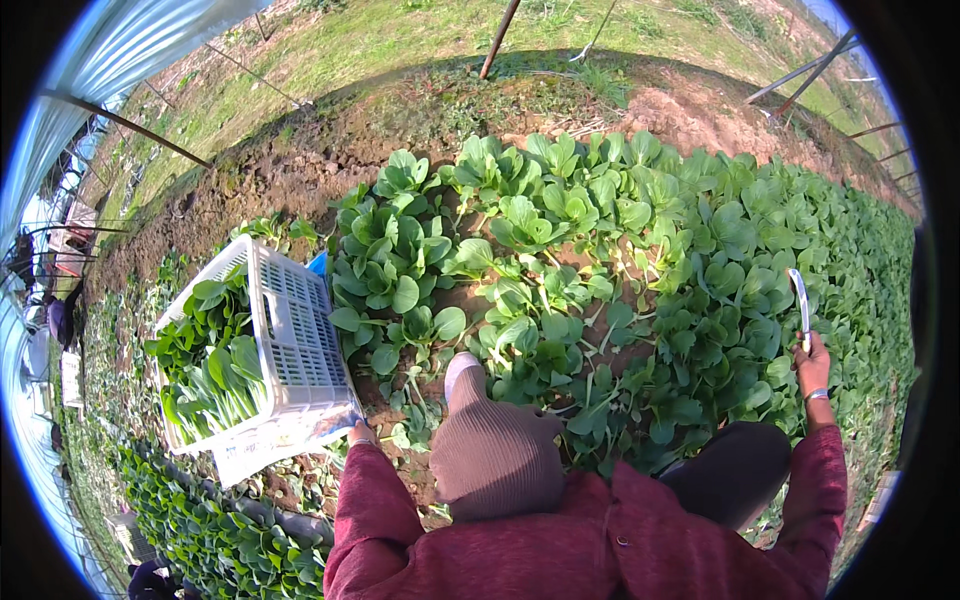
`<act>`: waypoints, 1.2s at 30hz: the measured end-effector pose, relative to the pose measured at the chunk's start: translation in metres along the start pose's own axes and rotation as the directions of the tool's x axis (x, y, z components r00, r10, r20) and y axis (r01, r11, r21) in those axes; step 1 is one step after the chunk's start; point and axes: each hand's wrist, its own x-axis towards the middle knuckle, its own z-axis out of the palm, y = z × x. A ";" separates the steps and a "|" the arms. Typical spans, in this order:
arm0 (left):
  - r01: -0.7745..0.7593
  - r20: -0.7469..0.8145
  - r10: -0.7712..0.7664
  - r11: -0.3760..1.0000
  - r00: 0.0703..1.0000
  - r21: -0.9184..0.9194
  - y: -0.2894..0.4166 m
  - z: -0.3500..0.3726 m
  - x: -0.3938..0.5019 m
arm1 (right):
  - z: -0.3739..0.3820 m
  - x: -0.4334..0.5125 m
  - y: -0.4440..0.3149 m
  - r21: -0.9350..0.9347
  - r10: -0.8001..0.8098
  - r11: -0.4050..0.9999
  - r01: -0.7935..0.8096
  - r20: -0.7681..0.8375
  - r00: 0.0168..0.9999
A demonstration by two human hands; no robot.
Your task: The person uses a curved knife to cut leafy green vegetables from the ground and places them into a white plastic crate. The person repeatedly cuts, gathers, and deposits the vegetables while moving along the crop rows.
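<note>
My right hand (pixel 813 370) grips a knife (pixel 801 300) by its handle, the curved metal blade pointing up and away over leafy green plants. At the near right corner of a white plastic crate (pixel 289 337) is my left hand (pixel 361 433), touching the crate or the printed sack under it. Its fingers are mostly hidden, so the grip is unclear. The slatted crate holds cut leafy greens (pixel 225 367), pale stems towards me. Below the crate, a white and blue printed sack (pixel 266 450) sticks out. Growing bok choy-like plants (pixel 525 225) spread before me.
My shoe (pixel 461 367) stands among the plants, my bent knee (pixel 731 465) further right. Bare soil (pixel 292 184) borders the bed. Metal poles (pixel 499 37) and plastic sheeting (pixel 135 45) frame the area. Another bed of greens (pixel 217 532) lies at lower left; crates stand farther off.
</note>
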 end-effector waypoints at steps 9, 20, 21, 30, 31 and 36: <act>0.415 0.278 -0.355 0.887 0.893 -0.202 -0.026 -0.026 -0.170 | -0.001 0.026 0.071 0.049 0.058 0.997 -0.057 -0.026 0.998; 0.076 0.378 -0.100 0.994 0.920 0.078 0.080 -0.034 -0.309 | -0.053 -0.028 0.154 -0.002 0.160 0.987 -0.160 -0.028 0.987; 0.087 0.381 -0.106 0.994 0.918 0.067 0.079 -0.034 -0.317 | -0.059 -0.033 0.162 0.022 0.240 0.971 -0.239 -0.044 0.970; 0.048 0.287 -0.026 0.996 0.958 -0.070 0.111 -0.067 -0.286 | -0.070 -0.117 0.189 0.077 0.285 0.957 -0.280 -0.077 0.955; 0.043 0.274 -0.013 0.994 0.962 -0.103 0.118 -0.076 -0.277 | -0.069 -0.128 0.188 0.098 0.319 0.945 -0.311 -0.085 0.944; 0.007 0.194 0.052 0.955 0.980 -0.296 0.153 -0.137 -0.248 | -0.067 -0.177 0.181 0.187 0.382 0.913 -0.362 -0.083 0.920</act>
